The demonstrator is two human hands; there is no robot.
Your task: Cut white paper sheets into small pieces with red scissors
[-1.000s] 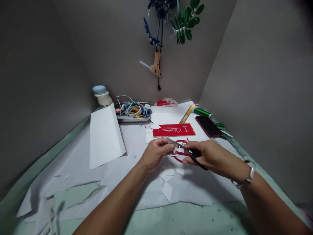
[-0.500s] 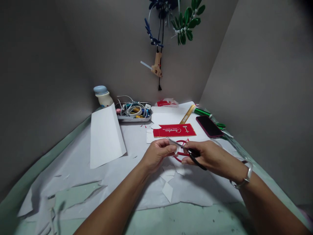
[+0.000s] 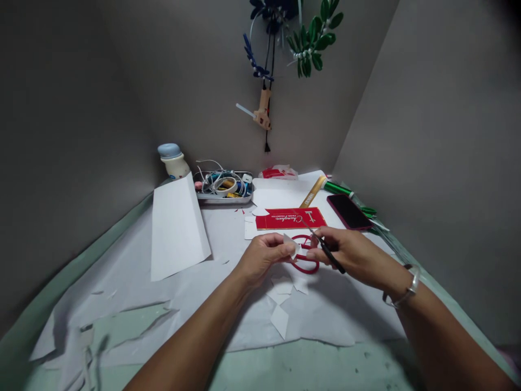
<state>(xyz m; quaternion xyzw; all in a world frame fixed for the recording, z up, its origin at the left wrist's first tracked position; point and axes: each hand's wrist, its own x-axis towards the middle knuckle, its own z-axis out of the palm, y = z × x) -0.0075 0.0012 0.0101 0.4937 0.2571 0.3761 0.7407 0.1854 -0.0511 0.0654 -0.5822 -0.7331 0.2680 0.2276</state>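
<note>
My left hand (image 3: pixel 268 255) pinches a small piece of white paper (image 3: pixel 290 245) between thumb and fingers, over the middle of the table. To its right, my right hand (image 3: pixel 342 250) grips black-handled scissors (image 3: pixel 329 252). Their thin blades point up and left, apart from the paper. Behind and below both hands lie red-handled scissors (image 3: pixel 306 269), partly covered by my fingers. Several white paper cut-outs (image 3: pixel 280 320) are on the sheet near my left wrist. Just beyond the hands is a flat red cigarette-pack card (image 3: pixel 277 219).
A folded white card (image 3: pixel 175 233) stands at the left, near a blue-lidded jar (image 3: pixel 173 160). The metal tray (image 3: pixel 226 200) holds cords and spools. A phone (image 3: pixel 349 212) lies at right beside a green roll (image 3: pixel 337 188). A glue gun (image 3: pixel 263 111) hangs on the wall.
The scissors in my right hand have moved away from the paper, and their blades have swung upward. My left hand keeps the paper almost in place.
</note>
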